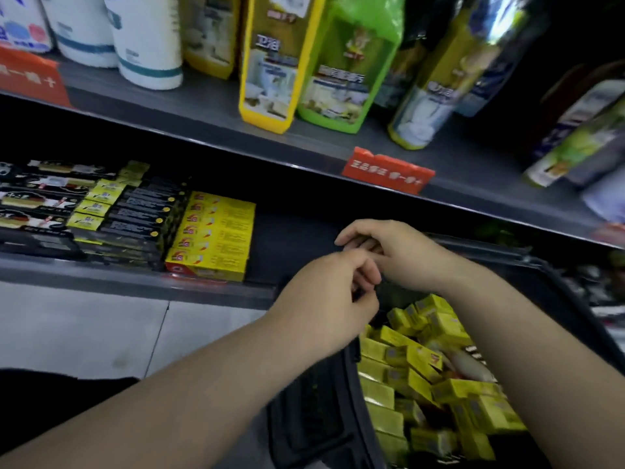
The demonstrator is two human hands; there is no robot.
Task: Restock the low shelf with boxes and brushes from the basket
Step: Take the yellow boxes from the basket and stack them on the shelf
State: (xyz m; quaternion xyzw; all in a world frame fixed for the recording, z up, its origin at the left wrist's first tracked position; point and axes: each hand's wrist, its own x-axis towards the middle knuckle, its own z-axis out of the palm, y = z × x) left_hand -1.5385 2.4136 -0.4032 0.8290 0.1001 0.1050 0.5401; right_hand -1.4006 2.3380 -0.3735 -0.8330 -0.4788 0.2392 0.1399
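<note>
The low shelf holds a stack of yellow boxes beside rows of black boxes and brush packs. At the lower right, the dark basket is full of loose yellow boxes. Both hands hover close together over the basket's far left corner. My left hand has its fingers curled, and something dark shows between thumb and fingers; what it is stays unclear. My right hand is just behind it, fingers stretched toward the left with nothing visible in them.
The upper shelf carries white rolls, yellow and green packs and red price tags. Bare shelf floor lies right of the yellow stack. Grey floor tiles are at the lower left.
</note>
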